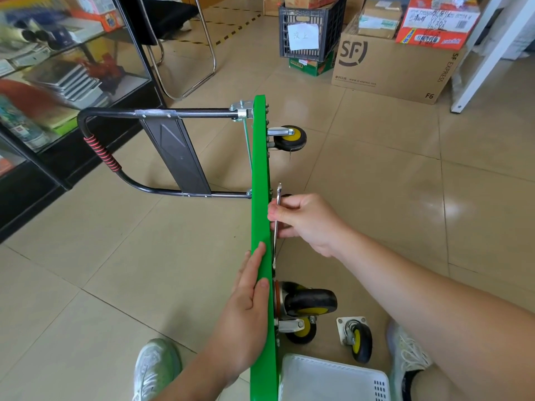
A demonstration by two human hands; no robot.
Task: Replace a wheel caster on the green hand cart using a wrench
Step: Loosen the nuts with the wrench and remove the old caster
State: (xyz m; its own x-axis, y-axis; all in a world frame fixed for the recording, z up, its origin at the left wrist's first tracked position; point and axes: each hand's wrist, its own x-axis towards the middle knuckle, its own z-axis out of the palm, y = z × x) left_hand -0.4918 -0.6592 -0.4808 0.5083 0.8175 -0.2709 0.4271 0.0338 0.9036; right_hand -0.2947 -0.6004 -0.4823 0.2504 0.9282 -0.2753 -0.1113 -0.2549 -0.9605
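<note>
Nearest to the camera, a white basket [333, 369] is seen on the tiled floor [144, 256], between two pale shoes [156, 366]. Just beside the basket, the green cart [260, 175] is stood on its edge, so that its deck is upright and runs away from the camera; its black handle [101, 151] is turned out to the left and its underside faces right. The left hand [249, 308] is laid flat on the upper edge of the deck, with the fingers straight and nothing gripped. The right hand [307, 224] is closed around a wrench [275, 244], which is held close against the underside, about the middle of the deck; whether its head sits on a bolt cannot be told. Two casters [309, 302] are mounted at the near end of the deck and one more [289, 138] at the far end. A loose caster [357, 338] with its plate is lying on the floor, near the mounted ones and apart from them. Farther back, a cardboard box [390, 68] and a dark crate [309, 27] are placed on the floor.
</note>
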